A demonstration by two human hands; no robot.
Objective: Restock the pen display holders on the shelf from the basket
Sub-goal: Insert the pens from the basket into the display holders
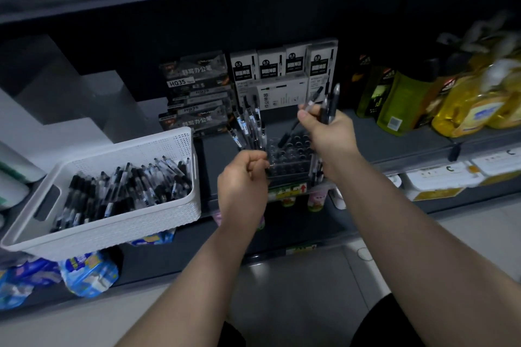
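Two hands point(244, 177) point(328, 132), pens point(249, 124) in each

a stack of dark pen boxes point(194, 93) on the shelf point(394, 144) carries the white code "hq35", legible on the top box's label and again on a box lower down, beside chinese characters too blurred to read. four white pen boxes point(282, 65) behind each show "0.5" in a black circle. green bottles point(400, 98) to the right bear the adidas logo. pale price tags point(439, 176) on the shelf edge show a dark "c"; their finer print is illegible.
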